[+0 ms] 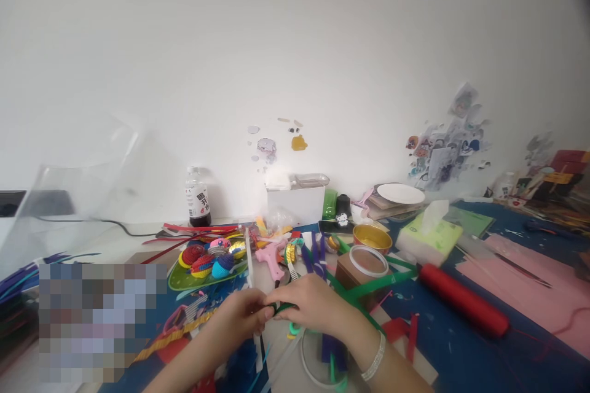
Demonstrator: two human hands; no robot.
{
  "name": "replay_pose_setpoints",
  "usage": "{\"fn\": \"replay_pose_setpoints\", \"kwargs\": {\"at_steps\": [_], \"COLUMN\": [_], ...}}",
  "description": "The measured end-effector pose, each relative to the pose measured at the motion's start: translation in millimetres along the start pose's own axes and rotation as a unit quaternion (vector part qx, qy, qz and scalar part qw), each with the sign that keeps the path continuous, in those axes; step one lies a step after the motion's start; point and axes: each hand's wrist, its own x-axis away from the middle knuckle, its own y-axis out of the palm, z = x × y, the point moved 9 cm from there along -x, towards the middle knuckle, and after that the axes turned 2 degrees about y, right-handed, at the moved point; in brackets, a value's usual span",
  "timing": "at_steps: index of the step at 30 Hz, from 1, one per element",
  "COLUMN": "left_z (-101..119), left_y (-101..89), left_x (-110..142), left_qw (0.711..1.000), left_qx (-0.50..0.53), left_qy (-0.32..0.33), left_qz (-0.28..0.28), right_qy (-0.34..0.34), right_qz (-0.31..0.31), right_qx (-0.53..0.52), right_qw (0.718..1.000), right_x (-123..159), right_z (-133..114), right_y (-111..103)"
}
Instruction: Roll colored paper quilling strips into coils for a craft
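Note:
Low in the middle of the head view, my left hand (pixel 243 314) and my right hand (pixel 316 304) meet fingertip to fingertip. Both are closed on a narrow dark green strip (pixel 286 306), mostly hidden by the fingers. Just beyond them lies a pink glue gun (pixel 271 261), beside a coil of gold ribbon (pixel 290 253). Under my right wrist is a clear round-rimmed container (pixel 305 363) with purple and green pieces. Long green strips (pixel 385 284) and a white ring (pixel 369 260) rest on a brown box (pixel 346 271) to the right.
A green plate (pixel 182 280) bears several colourful wound balls at the left. Behind stand a dark-filled bottle (pixel 198 196) and a white box (pixel 295 204). On the right are a tissue pack (pixel 426 242), a red thread spool (pixel 463 299) and pink sheets (pixel 530 276).

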Motion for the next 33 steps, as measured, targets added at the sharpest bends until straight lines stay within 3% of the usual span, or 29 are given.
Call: {"fn": "replay_pose_setpoints", "kwargs": {"at_steps": [7, 12, 19, 26, 29, 33], "left_z": [5, 9, 0, 5, 2, -2], "left_y": [3.5, 3.5, 3.6, 1.1, -1.2, 2.4], "left_x": [-1, 0, 1, -2, -2, -2], "left_qw": [1.0, 1.0, 0.999, 0.999, 0.999, 1.0], "left_qx": [0.015, -0.014, 0.029, 0.038, 0.028, 0.02], "left_qy": [0.003, 0.024, -0.009, 0.016, 0.003, -0.015], "left_qz": [-0.007, 0.006, -0.016, 0.013, 0.018, -0.016], "right_qy": [0.055, 0.078, -0.004, 0.094, 0.052, -0.005], "right_qz": [0.013, 0.024, 0.01, 0.035, 0.032, 0.032], "right_qx": [0.11, 0.065, -0.044, -0.001, -0.042, -0.093], "right_qw": [0.992, 0.995, 0.999, 0.995, 0.997, 0.995], "right_x": [-3, -2, 1, -1, 0, 2], "right_z": [7, 10, 0, 14, 5, -4], "right_y": [5, 2, -3, 1, -3, -7]}}
